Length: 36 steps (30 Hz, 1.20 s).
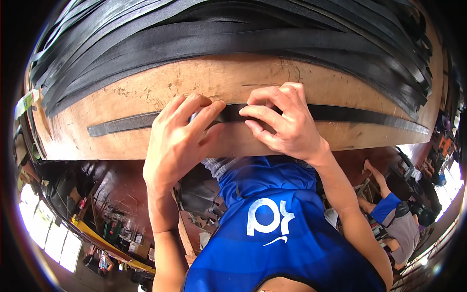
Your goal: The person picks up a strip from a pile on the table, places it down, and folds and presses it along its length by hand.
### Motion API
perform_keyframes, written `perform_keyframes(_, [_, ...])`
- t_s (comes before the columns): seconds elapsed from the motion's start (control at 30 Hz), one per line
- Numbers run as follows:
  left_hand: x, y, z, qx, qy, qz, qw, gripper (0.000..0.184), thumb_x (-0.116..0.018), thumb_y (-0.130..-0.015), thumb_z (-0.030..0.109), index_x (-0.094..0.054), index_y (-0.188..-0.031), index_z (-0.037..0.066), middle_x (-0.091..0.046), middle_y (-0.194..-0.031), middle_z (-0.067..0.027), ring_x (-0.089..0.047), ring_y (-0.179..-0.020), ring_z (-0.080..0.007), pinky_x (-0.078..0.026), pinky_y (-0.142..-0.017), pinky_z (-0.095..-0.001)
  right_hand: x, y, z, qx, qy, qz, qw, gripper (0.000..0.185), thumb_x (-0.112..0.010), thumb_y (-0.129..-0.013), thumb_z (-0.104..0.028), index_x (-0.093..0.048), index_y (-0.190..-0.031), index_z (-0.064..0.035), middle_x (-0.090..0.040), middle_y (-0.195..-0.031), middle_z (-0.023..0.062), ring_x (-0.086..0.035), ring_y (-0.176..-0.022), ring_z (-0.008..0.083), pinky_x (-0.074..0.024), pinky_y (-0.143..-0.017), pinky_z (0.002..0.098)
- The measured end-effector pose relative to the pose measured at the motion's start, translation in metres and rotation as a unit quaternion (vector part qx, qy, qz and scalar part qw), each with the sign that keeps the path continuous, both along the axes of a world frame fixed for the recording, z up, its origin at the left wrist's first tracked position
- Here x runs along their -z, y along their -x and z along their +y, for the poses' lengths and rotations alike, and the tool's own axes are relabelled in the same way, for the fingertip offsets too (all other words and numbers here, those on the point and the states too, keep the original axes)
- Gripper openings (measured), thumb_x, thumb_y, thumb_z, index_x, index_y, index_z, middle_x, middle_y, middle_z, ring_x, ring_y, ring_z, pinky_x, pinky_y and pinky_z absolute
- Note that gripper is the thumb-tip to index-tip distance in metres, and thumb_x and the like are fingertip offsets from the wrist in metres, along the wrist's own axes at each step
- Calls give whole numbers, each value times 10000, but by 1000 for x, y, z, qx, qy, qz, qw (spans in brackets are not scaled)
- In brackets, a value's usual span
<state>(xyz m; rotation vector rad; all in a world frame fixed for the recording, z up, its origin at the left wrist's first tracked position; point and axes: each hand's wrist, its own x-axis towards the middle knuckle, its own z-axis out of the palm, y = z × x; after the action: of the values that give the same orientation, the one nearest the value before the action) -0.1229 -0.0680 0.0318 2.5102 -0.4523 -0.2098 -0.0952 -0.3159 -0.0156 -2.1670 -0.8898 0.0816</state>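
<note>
A long black strip (350,114) lies across the wooden board (204,75), near its front edge. My left hand (181,130) is over the strip left of its middle, fingers curled, with a small shiny thing partly hidden under them that I cannot make out. To the right, my right hand (284,119) has its fingers curled and bent at the strip, thumb beneath them. A short stretch of strip shows between the two hands. Whether the fingertips pinch the strip is hard to see.
Many black strips (233,39) are heaped along the far side of the board. Beyond the near edge, a person (396,221) is at the lower right. Boxes and tools lie on the floor at the lower left, near a yellow beam (104,246).
</note>
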Motion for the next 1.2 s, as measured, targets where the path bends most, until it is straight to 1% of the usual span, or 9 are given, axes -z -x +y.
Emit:
perform_keyframes(0.3, [-1, -2, 0, -2, 19, -8, 1000, 413, -863, -757, 96, -746, -1152, 68, -705, -1032, -114, -707, -910, -351, -584, -805, -428, 3, -2, 1, -6, -5, -62, 998, 357, -803, -835, -124, -727, -1184, -144, -632, -1121, 21, -592, -981, 240, -442, -956, 429])
perform_keyframes(0.5, [-7, 1, -7, -12, 2, 1, 1000, 391, -850, -787, 123, -744, -1159, 63, -709, -1039, -121, -707, -908, -366, -579, -804, -438, 4, -2, -9, 6, 22, -27, 999, 438, -804, -833, -204, -699, -1246, -106, -608, -1138, 74, -576, -1070, 284, -383, -1026, 457])
perform_keyframes(0.7, [-21, -4, -28, 14, -137, -49, 989, 369, -827, -814, 111, -752, -1172, 60, -713, -1048, -126, -707, -898, -353, -569, -803, -434, 6, -4, -8, -3, 1, -23, 1000, 416, -800, -839, -200, -700, -1228, -91, -600, -1113, 82, -579, -1067, 285, -388, -1013, 443])
perform_keyframes(0.77, [-24, -7, -27, -9, 10, -39, 999, 333, -824, -826, 105, -759, -1149, 54, -716, -1048, -124, -711, -917, -346, -566, -811, -417, 7, -5, -7, -1, -11, -23, 1000, 418, -806, -835, -203, -699, -1222, -87, -600, -1109, 85, -581, -1055, 287, -392, -1006, 442])
perform_keyframes(0.8, [-24, -5, -30, -68, 37, 46, 996, 308, -831, -827, 91, -766, -1124, 46, -714, -1017, -122, -708, -930, -354, -565, -824, -402, 7, -5, -7, 3, -12, -24, 1000, 418, -806, -835, -203, -699, -1222, -87, -600, -1109, 85, -581, -1055, 287, -392, -1006, 442])
perform_keyframes(0.93, [-29, -7, -43, -43, 73, 52, 995, 311, -841, -829, 68, -767, -1130, 39, -719, -993, -117, -713, -921, -315, -559, -831, -373, 8, -6, -7, 1, -40, -16, 999, 414, -805, -838, -210, -697, -1220, -89, -605, -1111, 86, -586, -1043, 295, -399, -1010, 445])
perform_keyframes(1.0, [-26, -14, -45, -46, 186, 32, 981, 299, -844, -844, 102, -762, -1129, 60, -720, -979, -116, -728, -868, -312, -576, -769, -393, 9, -5, -8, 5, -54, -8, 999, 409, -801, -842, -213, -697, -1218, -90, -607, -1112, 86, -586, -1043, 297, -401, -1015, 448])
perform_keyframes(1.1, [-24, -10, -41, -97, 170, 74, 978, 297, -846, -839, 45, -767, -1123, 7, -746, -1024, -99, -703, -911, -227, -546, -842, -327, 11, -5, -8, 6, -46, -14, 999, 404, -802, -837, -191, -693, -1212, -89, -610, -1114, 86, -587, -1059, 300, -404, -1020, 453])
perform_keyframes(1.2, [-29, -6, -53, -88, 167, 69, 980, 264, -838, -846, 24, -769, -1100, 1, -755, -1007, -84, -709, -918, -211, -550, -849, -321, 10, -4, -7, 4, -50, -9, 999, 431, -818, -803, -150, -692, -1210, -84, -611, -1107, 89, -589, -1072, 307, -409, -1015, 451])
